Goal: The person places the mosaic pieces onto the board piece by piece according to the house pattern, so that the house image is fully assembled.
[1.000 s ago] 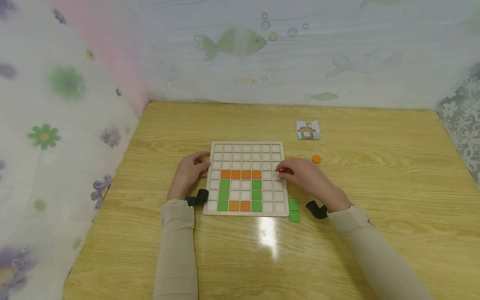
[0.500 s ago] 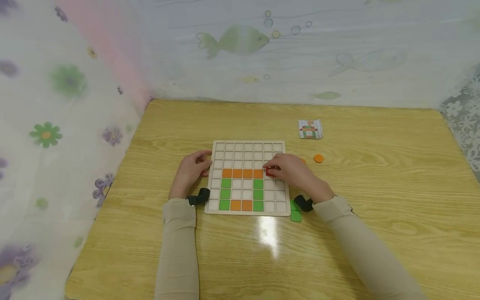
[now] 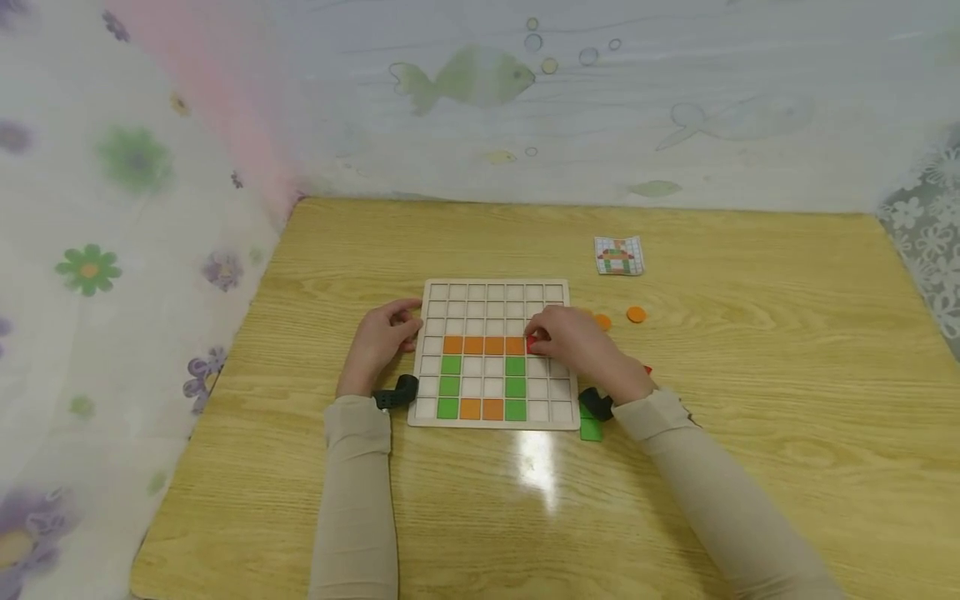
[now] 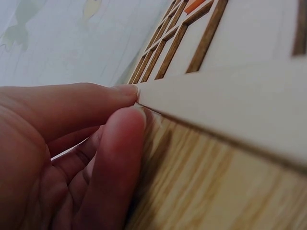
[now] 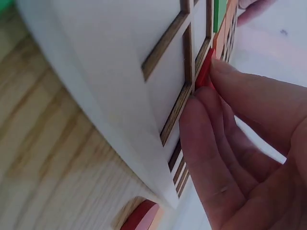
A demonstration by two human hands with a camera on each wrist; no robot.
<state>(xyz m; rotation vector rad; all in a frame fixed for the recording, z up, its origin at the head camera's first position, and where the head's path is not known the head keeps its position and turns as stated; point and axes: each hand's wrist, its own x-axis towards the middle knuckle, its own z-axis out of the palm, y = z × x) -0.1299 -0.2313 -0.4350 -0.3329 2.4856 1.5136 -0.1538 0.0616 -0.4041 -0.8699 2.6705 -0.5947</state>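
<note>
At the centre of the frame, the right hand [image 3: 573, 337] has its fingers clamped on a red tile [image 3: 532, 344] at the gridded wooden board [image 3: 487, 424], just right of the row of orange square tiles [image 3: 494, 345]. The left hand [image 3: 381, 337], left of centre, touches the board's left rim with loosely bent fingers, thumb and index tips close together. On the desk [image 3: 750, 375], a pattern card [image 3: 619, 256] lies upper right of the board.

Clearance round the grid board [image 3: 476, 310]:
worktop [image 3: 457, 508] open on its near and far sides; left edge blocked by left hand [image 3: 381, 340], right edge by right hand [image 3: 576, 340], green tiles [image 3: 591, 430] and orange discs [image 3: 636, 314].
</note>
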